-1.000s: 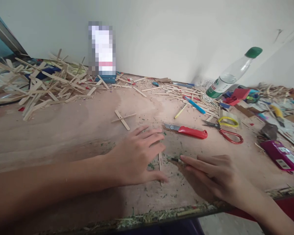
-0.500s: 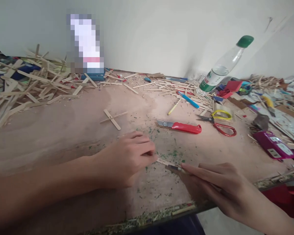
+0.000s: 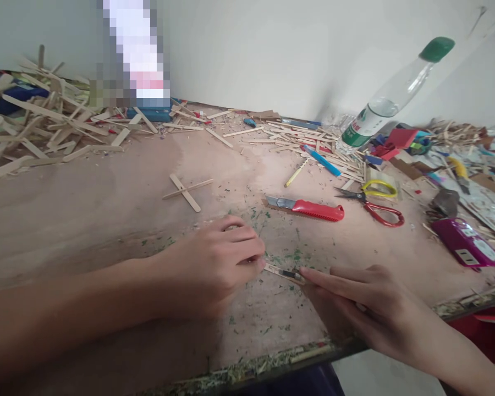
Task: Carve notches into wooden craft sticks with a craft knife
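Note:
My left hand (image 3: 225, 264) is closed, fingertips pinching the left end of a narrow wooden craft stick (image 3: 273, 268) against the tabletop. My right hand (image 3: 367, 294) grips a slim craft knife (image 3: 291, 274), index finger stretched along it; most of its handle is hidden in the hand. The dark blade lies over the stick's face, pointing toward my left fingertips. Small marks show on the stick beside the blade. Green shavings (image 3: 291, 254) are scattered around both hands. Beyond my left hand, two sticks form a cross (image 3: 185, 192).
A red utility knife (image 3: 317, 209) and scissors (image 3: 385, 213) lie beyond my right hand. Farther back are a blue pen-like tool (image 3: 322, 160), a drill bit (image 3: 297, 172) and a leaning water bottle (image 3: 371, 121). Piled sticks (image 3: 61, 118) cover the back left. A purple device (image 3: 466, 242) sits right.
The knife blade has shifted from the stick's near edge onto its face. My left hand stays at the stick's end. The whole view has tilted slightly.

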Tool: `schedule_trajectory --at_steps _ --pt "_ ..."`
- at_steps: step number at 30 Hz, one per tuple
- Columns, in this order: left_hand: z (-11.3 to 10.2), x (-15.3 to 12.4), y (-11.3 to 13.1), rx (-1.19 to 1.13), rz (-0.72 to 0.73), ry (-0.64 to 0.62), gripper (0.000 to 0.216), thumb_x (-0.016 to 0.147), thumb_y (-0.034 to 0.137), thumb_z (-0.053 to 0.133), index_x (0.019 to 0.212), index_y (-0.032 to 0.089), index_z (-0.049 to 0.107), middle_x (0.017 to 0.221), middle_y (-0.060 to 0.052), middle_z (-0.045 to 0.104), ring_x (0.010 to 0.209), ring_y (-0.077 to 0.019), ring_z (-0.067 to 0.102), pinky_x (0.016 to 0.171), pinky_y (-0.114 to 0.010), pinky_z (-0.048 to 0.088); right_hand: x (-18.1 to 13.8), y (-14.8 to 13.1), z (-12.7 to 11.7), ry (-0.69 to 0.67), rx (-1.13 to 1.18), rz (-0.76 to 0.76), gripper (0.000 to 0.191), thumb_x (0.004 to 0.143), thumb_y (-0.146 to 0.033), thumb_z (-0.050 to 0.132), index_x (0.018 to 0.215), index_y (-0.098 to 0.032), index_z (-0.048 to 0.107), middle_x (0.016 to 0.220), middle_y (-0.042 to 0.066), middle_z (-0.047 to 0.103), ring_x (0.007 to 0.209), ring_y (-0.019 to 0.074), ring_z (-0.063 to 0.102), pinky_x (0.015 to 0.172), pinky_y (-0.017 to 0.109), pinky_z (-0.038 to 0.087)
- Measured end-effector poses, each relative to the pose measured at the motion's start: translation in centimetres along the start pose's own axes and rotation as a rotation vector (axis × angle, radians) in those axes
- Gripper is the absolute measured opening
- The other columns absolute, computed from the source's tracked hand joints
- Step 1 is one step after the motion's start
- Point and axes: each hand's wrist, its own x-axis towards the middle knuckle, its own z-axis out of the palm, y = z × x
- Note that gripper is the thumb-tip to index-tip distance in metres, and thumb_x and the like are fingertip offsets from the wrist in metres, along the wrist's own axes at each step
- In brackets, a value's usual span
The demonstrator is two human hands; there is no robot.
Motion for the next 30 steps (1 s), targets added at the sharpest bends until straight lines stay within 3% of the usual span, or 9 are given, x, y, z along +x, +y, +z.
schedule_trajectory --at_steps 12,16,22,30 --pt "0.1 0.0 0.0 0.015 -0.009 -0.010 0.019 0.097 0.010 0.052 0.099 0.014 0.071 0.097 -0.008 0.071 0.094 -0.0223 0.064 0.101 -0.042 0.045 0.0 0.4 0.0 -0.017 -0.002 -0.005 0.045 0.112 -0.015 0.050 0.155 -0.025 0.058 0.081 -0.001 0.070 0.063 0.0116 0.064 0.055 0.025 0.045" --pt "0.0 0.0 0.0 0.027 -0.003 -0.014 0.020 0.096 0.008 0.052 0.100 0.013 0.071 0.098 -0.007 0.071 0.093 -0.0215 0.064 0.105 -0.043 0.043 0.3 0.4 0.2 -0.022 -0.027 -0.014 0.041 0.114 -0.020 0.050 0.153 -0.025 0.058 0.092 0.002 0.077 0.070 0.0137 0.070 0.058 0.027 0.048" --pt "-0.2 0.3 0.3 0.078 0.003 -0.033 0.016 0.096 0.010 0.056 0.087 0.014 0.068 0.090 -0.005 0.066 0.084 -0.0196 0.059 0.106 -0.044 0.042 0.5 0.8 0.7 -0.023 -0.016 -0.035 0.043 0.113 -0.018 0.051 0.155 -0.023 0.056 0.088 0.003 0.075 0.066 0.0139 0.068 0.055 0.028 0.044" --pt "-0.4 0.2 0.3 0.100 0.013 -0.042 0.018 0.097 0.010 0.054 0.087 0.016 0.068 0.088 -0.004 0.065 0.082 -0.0194 0.056 0.107 -0.045 0.043 0.6 1.1 1.1 -0.012 -0.077 -0.071 0.046 0.112 -0.016 0.053 0.157 -0.023 0.054 0.082 0.000 0.067 0.061 0.0128 0.062 0.053 0.029 0.037"
